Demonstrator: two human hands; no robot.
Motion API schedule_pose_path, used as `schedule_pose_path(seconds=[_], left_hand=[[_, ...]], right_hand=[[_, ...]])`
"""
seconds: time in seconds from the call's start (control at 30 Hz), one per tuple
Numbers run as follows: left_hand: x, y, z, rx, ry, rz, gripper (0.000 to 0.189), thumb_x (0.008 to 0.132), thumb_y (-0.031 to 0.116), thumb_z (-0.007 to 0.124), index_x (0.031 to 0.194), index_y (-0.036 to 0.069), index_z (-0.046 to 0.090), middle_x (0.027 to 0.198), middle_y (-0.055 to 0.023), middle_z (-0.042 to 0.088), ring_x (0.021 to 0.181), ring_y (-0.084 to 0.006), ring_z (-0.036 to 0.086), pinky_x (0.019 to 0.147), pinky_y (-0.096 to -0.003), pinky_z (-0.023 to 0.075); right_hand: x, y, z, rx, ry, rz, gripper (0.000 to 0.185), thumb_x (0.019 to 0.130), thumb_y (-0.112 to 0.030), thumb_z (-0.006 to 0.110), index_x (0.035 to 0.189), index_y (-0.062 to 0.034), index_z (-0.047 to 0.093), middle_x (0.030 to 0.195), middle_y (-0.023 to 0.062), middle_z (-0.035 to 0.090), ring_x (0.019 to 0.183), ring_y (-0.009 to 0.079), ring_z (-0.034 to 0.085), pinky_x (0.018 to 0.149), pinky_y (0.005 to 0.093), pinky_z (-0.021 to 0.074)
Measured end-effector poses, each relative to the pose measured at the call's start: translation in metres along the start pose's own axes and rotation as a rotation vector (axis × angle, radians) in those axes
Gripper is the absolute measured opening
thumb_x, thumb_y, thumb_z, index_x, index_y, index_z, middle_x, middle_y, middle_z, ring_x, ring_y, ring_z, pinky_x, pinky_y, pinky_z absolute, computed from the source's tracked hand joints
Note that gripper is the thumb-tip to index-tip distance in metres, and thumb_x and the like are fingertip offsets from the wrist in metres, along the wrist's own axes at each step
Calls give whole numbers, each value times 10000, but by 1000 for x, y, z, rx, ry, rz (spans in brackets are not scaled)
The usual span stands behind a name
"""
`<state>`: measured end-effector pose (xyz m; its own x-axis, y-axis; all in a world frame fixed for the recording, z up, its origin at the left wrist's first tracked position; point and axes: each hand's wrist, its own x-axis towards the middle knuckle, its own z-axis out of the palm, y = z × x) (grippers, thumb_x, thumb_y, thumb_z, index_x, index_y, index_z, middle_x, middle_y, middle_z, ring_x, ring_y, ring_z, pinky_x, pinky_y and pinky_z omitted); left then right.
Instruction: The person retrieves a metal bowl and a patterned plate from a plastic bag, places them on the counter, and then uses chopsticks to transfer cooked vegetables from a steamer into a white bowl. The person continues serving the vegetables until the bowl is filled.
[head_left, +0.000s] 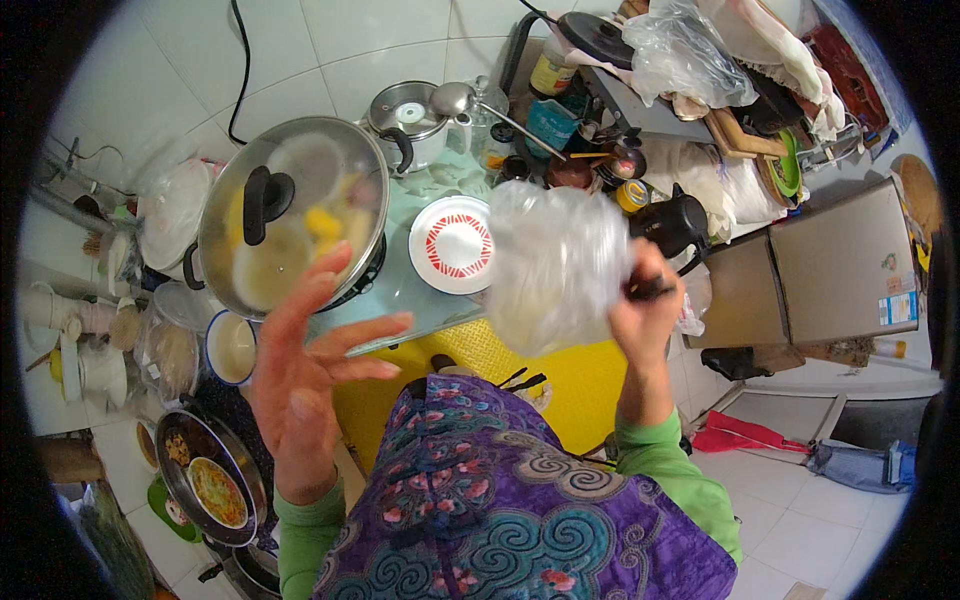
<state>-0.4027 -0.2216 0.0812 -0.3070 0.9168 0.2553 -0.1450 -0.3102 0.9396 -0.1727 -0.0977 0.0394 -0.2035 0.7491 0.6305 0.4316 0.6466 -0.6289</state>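
My right hand (646, 307) grips a clear plastic bag (559, 274), which is blurred. Something small and dark also shows between its fingers; I cannot tell what. Partly behind the bag, a white plate with a red pattern ring (459, 246) lies on the glass-topped counter (409, 307). My left hand (307, 390) is raised with its fingers apart and nothing in it. Its fingertips overlap the near edge of a large pan under a glass lid (296, 161) with a black handle. Pale round shapes and yellow pieces of food show through the lid.
Behind the plate stand a lidded steel pot (411, 124), a metal ladle (454, 99) and several jars. A black kettle (673, 221) is beyond my right hand. At left are an enamel mug (230, 346) and a pan holding a dish of food (217, 491). A refrigerator (844, 262) stands at right.
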Motion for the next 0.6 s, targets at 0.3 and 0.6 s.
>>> schedule_pose_path(seconds=[0.3, 0.6], left_hand=[[-15, -36, -20, 186, 1, -180, 400, 850, 307, 439, 991, -62, 503, 950, -196, 561, 736, -228, 603, 558, -261, 480], [-57, -74, -58, 183, 115, -456, 251, 856, 152, 411, 1015, -9, 520, 952, -110, 568, 775, -151, 573, 597, -234, 444]], right_hand=[[47, 151, 25, -219, -247, 382, 174, 688, -155, 622, 740, -5, 553, 634, 124, 573, 554, 234, 554, 544, 304, 428], [38, 240, 91, -644, -511, 597, 349, 647, -318, 651, 861, -52, 582, 740, 138, 609, 729, 304, 592, 645, 391, 456]])
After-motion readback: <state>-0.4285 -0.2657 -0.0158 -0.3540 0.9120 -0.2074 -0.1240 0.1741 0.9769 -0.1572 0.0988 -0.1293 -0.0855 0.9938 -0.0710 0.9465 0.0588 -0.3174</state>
